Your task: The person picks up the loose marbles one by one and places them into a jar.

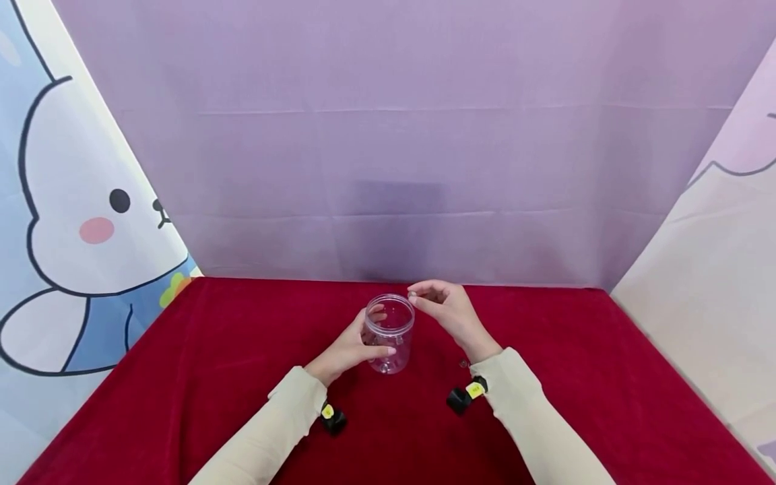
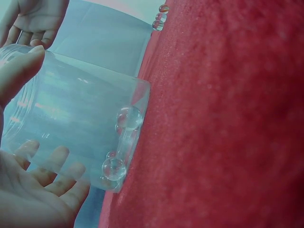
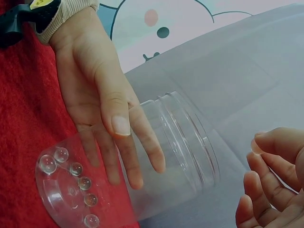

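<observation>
A clear plastic jar (image 1: pixel 390 347) without a lid stands upright on the red cloth. My left hand (image 1: pixel 358 347) holds it round the side, thumb in front and fingers behind. Several clear glass marbles (image 3: pixel 84 183) lie on the jar's bottom, and they also show in the left wrist view. Just right of the jar's rim, my right hand (image 1: pixel 451 310) pinches one clear marble (image 3: pixel 257 147) between thumb and forefinger. A few more marbles (image 2: pixel 160 18) lie on the cloth, near the right wrist in the head view.
Red cloth (image 1: pixel 242 377) covers the table. A purple curtain (image 1: pixel 388 135) hangs behind it, with printed cartoon panels (image 1: pixel 91 202) at the sides. Black wrist cameras (image 1: pixel 459 400) sit by both cuffs.
</observation>
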`<state>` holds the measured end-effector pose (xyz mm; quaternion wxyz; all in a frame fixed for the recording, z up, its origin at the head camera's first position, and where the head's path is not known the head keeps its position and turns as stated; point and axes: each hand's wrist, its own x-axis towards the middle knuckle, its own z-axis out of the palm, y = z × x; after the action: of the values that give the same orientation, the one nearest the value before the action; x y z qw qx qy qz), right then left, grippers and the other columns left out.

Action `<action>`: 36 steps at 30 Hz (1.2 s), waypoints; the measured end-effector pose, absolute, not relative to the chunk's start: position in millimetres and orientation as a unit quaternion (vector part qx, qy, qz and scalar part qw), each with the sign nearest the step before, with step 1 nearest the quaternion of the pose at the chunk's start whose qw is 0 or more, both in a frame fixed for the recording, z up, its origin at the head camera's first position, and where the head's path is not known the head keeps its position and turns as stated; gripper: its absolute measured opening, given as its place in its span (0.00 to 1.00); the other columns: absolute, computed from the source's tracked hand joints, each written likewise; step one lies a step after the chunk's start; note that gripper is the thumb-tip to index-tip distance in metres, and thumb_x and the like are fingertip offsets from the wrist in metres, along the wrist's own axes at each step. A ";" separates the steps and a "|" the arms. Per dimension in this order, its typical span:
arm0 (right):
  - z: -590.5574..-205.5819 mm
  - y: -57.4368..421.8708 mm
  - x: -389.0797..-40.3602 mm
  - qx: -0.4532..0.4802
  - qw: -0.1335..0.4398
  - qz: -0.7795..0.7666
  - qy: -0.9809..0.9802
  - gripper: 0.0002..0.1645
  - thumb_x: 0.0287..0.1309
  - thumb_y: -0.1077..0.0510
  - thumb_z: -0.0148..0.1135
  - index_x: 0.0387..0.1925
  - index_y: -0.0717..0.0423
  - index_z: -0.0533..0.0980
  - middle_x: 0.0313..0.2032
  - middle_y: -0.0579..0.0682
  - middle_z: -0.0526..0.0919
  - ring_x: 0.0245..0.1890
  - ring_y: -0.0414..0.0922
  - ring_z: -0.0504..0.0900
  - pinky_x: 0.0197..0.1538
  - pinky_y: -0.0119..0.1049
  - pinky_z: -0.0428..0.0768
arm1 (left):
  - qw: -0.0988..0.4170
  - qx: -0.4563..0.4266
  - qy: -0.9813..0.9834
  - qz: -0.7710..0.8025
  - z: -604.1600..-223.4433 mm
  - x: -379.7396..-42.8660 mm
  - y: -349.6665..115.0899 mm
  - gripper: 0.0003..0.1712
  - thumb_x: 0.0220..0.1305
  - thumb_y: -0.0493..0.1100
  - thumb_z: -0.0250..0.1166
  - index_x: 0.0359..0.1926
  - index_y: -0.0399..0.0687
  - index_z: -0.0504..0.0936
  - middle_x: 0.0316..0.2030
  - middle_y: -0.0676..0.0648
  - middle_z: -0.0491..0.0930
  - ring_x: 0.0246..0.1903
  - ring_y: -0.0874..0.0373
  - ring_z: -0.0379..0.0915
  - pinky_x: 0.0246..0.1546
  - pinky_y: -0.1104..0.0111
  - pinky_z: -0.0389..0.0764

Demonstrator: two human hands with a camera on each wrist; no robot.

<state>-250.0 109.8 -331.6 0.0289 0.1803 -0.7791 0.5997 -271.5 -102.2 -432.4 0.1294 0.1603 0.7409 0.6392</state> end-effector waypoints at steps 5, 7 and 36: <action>-339.0 108.4 -253.5 0.187 0.026 0.605 -0.773 0.13 0.58 0.65 0.62 0.44 0.67 0.79 0.40 0.61 0.83 0.34 0.45 0.78 0.42 0.36 0.77 | 0.129 0.157 0.742 0.639 -433.2 -270.3 -102.4 0.50 0.52 0.40 0.71 0.71 0.59 0.51 0.64 0.46 0.64 0.62 0.49 0.61 0.61 0.50 0.65; -348.9 108.9 -260.6 0.187 0.027 0.608 -0.771 0.13 0.57 0.63 0.63 0.44 0.65 0.80 0.40 0.59 0.83 0.35 0.47 0.78 0.41 0.35 0.76 | 0.132 0.157 0.742 0.639 -433.9 -270.1 -102.7 0.51 0.52 0.41 0.71 0.71 0.59 0.50 0.64 0.45 0.64 0.63 0.49 0.60 0.61 0.50 0.65; -382.9 106.1 -275.9 0.163 0.020 0.599 -0.783 0.14 0.54 0.60 0.66 0.43 0.60 0.81 0.39 0.53 0.84 0.36 0.47 0.76 0.41 0.35 0.77 | 0.137 0.153 0.748 0.631 -432.4 -268.1 -103.0 0.53 0.52 0.42 0.72 0.72 0.56 0.48 0.65 0.46 0.62 0.63 0.49 0.59 0.61 0.48 0.64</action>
<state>-275.9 106.1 -382.9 0.0205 0.1635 -0.7835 0.5992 -268.1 -103.0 -432.4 0.1368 0.1525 0.7484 0.6308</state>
